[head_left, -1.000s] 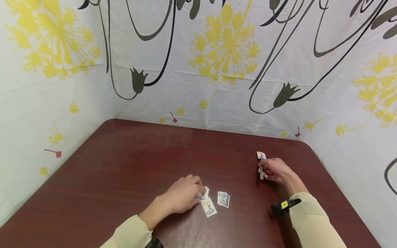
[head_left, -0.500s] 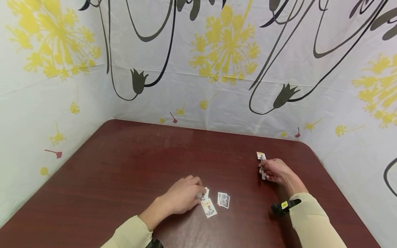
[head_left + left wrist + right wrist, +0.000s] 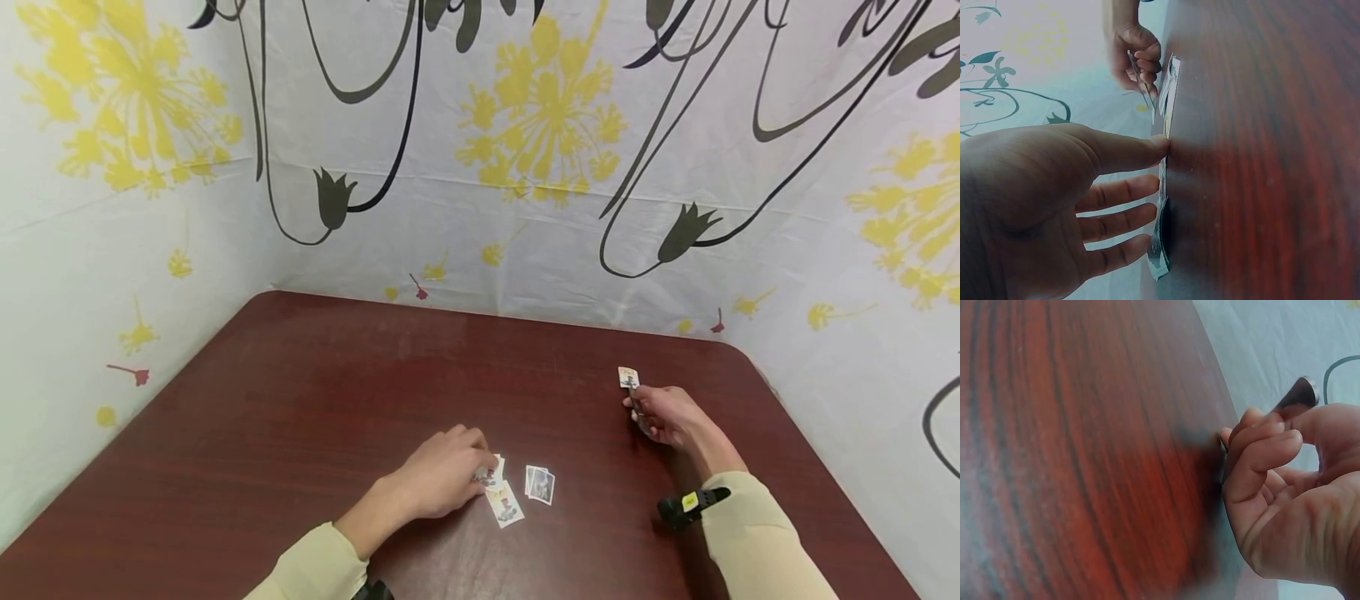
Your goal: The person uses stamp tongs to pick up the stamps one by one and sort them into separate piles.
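Note:
My right hand grips a pair of metal tweezers over the right side of the table; its fingers curl round them, and the flat rear end sticks out of the fist in the right wrist view. At the tweezers' tips, a small printed paper card lies on the tabletop. My left hand rests its fingertips on small paper cards, partly hiding them. In the left wrist view the thumb and fingers are extended down onto the papers.
Another printed card lies just below the left fingers, and a small fanned stack of picture cards sits to its right. The dark red table meets patterned cloth walls at the back and sides.
The tweezers have turned in my right hand, their rear end swinging to the right. Both hands stay almost in place, the left fingers still on the cards.

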`<act>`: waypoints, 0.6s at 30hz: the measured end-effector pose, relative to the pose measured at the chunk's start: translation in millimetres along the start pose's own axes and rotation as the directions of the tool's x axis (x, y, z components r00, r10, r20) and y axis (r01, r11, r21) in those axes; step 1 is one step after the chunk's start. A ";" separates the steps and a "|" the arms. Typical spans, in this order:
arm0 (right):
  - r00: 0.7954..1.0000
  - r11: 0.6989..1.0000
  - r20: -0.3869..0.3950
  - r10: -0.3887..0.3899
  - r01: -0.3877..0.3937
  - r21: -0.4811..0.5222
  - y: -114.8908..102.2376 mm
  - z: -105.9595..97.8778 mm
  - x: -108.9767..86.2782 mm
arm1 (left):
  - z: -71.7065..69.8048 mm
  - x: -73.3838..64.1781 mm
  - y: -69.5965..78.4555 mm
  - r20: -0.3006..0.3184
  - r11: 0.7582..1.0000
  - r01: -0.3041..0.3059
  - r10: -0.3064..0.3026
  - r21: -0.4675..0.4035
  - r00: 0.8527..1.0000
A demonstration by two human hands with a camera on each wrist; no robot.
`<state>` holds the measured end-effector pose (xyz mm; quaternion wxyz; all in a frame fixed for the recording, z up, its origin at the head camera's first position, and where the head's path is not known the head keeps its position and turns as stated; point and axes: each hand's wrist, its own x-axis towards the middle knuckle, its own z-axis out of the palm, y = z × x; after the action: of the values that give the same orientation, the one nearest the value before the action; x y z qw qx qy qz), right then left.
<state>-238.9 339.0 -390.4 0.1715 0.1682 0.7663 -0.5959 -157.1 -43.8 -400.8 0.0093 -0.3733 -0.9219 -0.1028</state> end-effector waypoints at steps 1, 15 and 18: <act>1.000 1.000 -0.011 0.003 -0.003 0.005 0.4 0.4 -0.3 | 0.3 -0.5 0.0 0.001 1.000 0.002 -0.002 -0.002 1.000; 0.999 0.998 -0.052 0.004 -0.007 -0.059 6.9 0.7 -10.3 | 0.9 0.1 -2.5 0.004 1.000 0.000 0.000 -0.006 1.000; 0.999 0.997 -0.053 -0.009 0.004 -0.080 10.5 1.4 -13.3 | 0.8 0.2 -2.7 0.001 1.000 -0.001 0.001 -0.001 1.000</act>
<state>-222.2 339.3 -393.5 0.1558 0.1744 0.7944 -0.5605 -159.1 -45.4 -402.1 0.0089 -0.3738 -0.9217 -0.1031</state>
